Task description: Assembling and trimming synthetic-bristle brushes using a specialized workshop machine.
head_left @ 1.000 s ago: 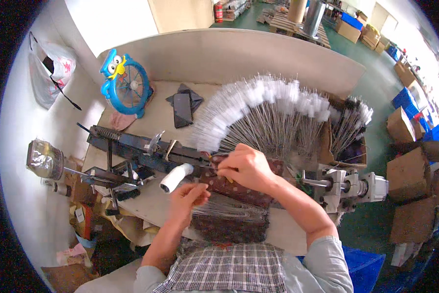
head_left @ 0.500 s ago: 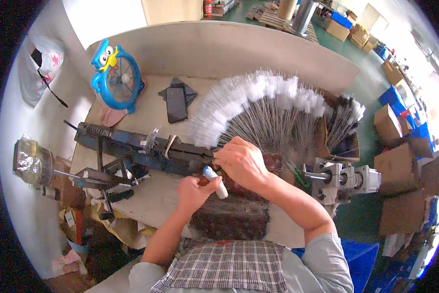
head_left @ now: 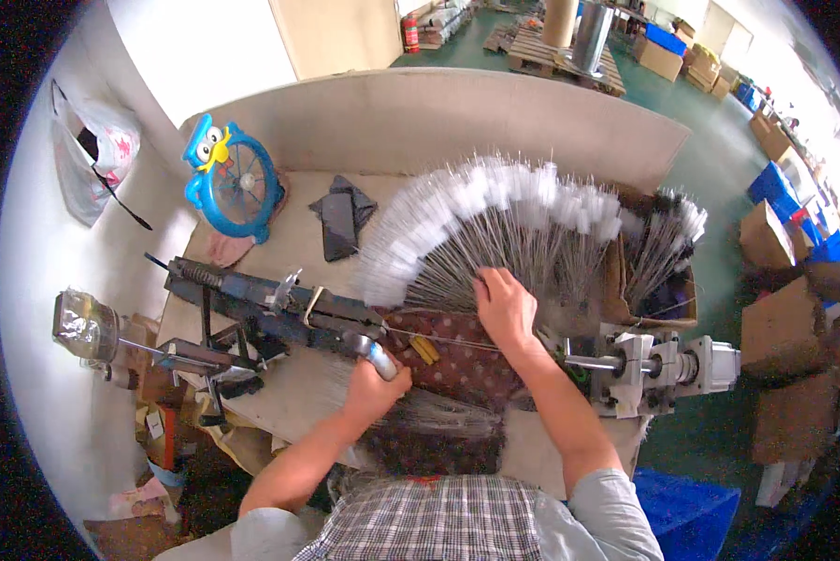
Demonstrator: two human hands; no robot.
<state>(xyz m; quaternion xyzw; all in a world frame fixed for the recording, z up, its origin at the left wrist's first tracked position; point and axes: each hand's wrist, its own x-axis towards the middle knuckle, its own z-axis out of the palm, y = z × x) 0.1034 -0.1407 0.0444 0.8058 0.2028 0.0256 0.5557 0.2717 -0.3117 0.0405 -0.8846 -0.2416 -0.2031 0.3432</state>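
My left hand (head_left: 375, 381) is wrapped around a pale handle (head_left: 380, 358) with a bluish patch, at the right end of a long dark metal fixture (head_left: 251, 296). My right hand (head_left: 507, 313) is at the wire stems of a fan of white-tufted wire brushes (head_left: 481, 201). Its fingers are drawn together; whether they grip a stem is too small to see. Between the hands, a thin wire stretches right from the fixture's end over a dotted brown cloth (head_left: 466, 374). Two yellow pieces (head_left: 424, 350) lie on that cloth.
A motor unit with a shaft (head_left: 653, 365) stands at the table's right edge, below a carton of dark brushes (head_left: 658, 252). A pile of loose wires (head_left: 438, 411) lies at the near edge. Behind the fixture are a phone (head_left: 339, 229) and a blue toy-shaped fan (head_left: 237, 182).
My right hand has left the fixture's end and moved right to the brush stems. The pale handle has swung up and left, with my left hand now around it. The view has shifted slightly.
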